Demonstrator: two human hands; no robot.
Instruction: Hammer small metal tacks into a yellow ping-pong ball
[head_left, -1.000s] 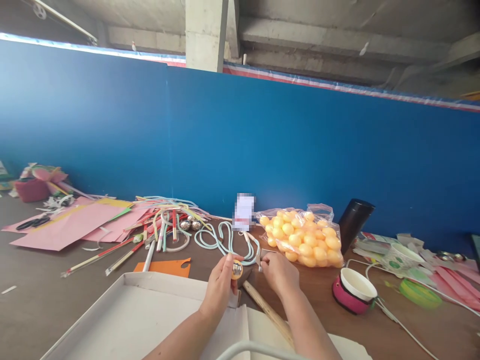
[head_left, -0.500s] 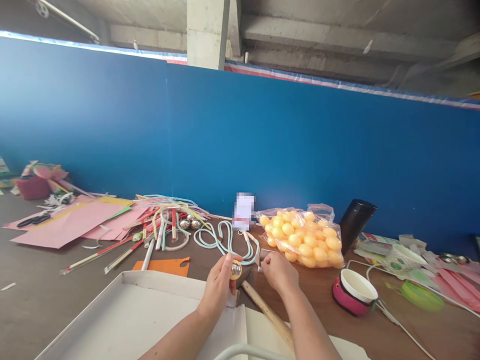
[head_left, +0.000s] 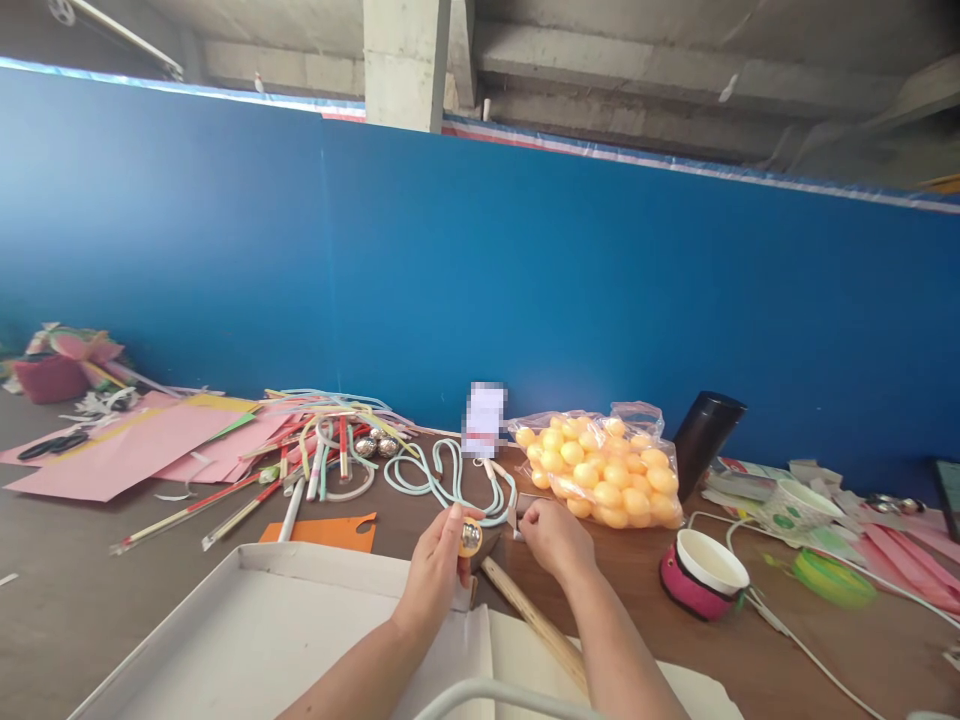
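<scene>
My left hand (head_left: pixel 433 567) is closed round a small orange ball (head_left: pixel 470 538) whose facing side shows something silvery and shiny. To its right, my right hand (head_left: pixel 556 538) is closed in a pinch beside a small greyish flat piece (head_left: pixel 516 518); what lies between the fingertips is too small to name. A wooden handle (head_left: pixel 536 622) slants between my forearms, its dark upper end partly behind my left hand. Just beyond both hands lies a looped pale blue cord (head_left: pixel 450 488) with a white tag at the wall. The bag of orange balls (head_left: pixel 604 472) lies behind my right hand.
A white box lid (head_left: pixel 315 630) lies at front left. Pink paper (head_left: pixel 135 450), drinking straws and silvery bells (head_left: pixel 376 442) spread at the left. On the right stand a black cylinder (head_left: pixel 706 440) and a pink-banded cup (head_left: pixel 703 575) beside a white cable. A blue partition (head_left: pixel 480 270) closes the back.
The whole view has shifted slightly left and up. Both hands keep nearly the same pose, with the orange ball still in my left hand.
</scene>
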